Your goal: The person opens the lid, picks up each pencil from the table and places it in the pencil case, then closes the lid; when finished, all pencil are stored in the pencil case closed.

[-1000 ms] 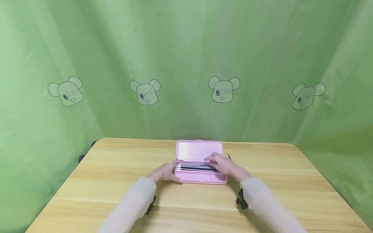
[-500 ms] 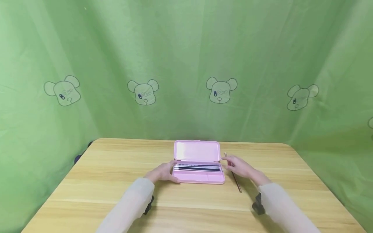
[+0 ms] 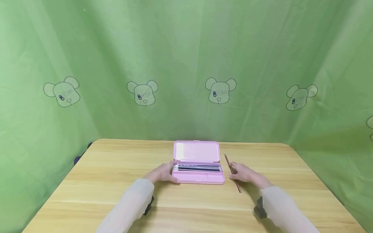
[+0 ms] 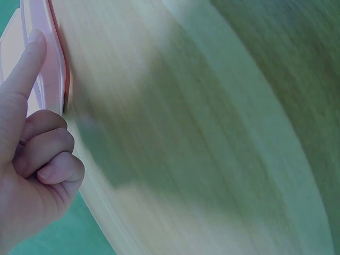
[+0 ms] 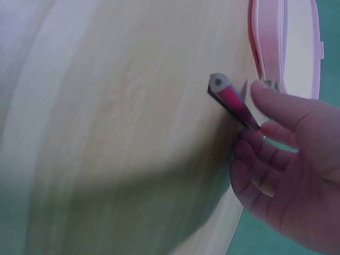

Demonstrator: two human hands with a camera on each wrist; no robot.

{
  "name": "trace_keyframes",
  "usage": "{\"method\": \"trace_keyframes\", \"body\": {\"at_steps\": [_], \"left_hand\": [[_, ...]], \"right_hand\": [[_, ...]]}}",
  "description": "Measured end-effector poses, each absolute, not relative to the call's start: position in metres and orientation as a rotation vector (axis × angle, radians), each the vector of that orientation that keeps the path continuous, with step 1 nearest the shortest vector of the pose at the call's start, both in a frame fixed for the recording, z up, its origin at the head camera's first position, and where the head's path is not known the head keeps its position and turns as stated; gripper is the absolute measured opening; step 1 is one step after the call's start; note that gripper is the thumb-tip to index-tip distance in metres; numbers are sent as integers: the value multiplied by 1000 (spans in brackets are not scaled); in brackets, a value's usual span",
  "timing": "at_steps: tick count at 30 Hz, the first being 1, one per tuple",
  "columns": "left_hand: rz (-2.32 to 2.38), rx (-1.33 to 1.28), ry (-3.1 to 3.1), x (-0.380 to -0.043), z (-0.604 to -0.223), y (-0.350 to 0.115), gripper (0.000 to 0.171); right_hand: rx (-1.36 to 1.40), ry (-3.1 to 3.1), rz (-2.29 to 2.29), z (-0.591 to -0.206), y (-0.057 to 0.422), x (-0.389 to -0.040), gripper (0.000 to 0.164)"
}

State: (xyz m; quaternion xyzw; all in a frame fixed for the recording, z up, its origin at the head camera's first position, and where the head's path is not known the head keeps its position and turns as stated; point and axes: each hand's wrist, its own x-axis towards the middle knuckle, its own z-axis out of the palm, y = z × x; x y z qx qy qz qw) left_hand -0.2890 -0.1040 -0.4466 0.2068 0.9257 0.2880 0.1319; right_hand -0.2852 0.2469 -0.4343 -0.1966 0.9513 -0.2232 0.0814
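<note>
A pink pencil case (image 3: 190,177) lies with its lid (image 3: 196,151) raised behind it. Several dark pencils (image 3: 196,168) lie side by side in its rear compartment. My left hand (image 3: 162,172) holds the case's left end, thumb along the front and index finger at the back; its other fingers (image 4: 50,139) are curled in the left wrist view. Right of the case, a reddish-brown pencil (image 3: 237,184) rests slantwise on the table. My right hand (image 3: 244,172) is at its middle, fingers around it. In the right wrist view the thumb stands apart from the pencil (image 5: 234,102).
The case stands on a wooden table (image 3: 122,155) near its back edge. A green curtain (image 3: 180,123) with bear-face prints hangs behind and at both sides. The front compartments of the case show a bare pink floor with a divider.
My right hand has moved from over the pencils in the case rightward to the separate pencil on the table, then slightly nearer me. My left hand has stayed at the case.
</note>
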Motion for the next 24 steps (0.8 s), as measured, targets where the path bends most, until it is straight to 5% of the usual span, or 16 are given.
{"method": "trace_keyframes", "body": {"at_steps": [24], "left_hand": [[847, 592, 2682, -288, -446, -104, 90]], "right_hand": [[-519, 3155, -816, -426, 245, -299, 50]]}}
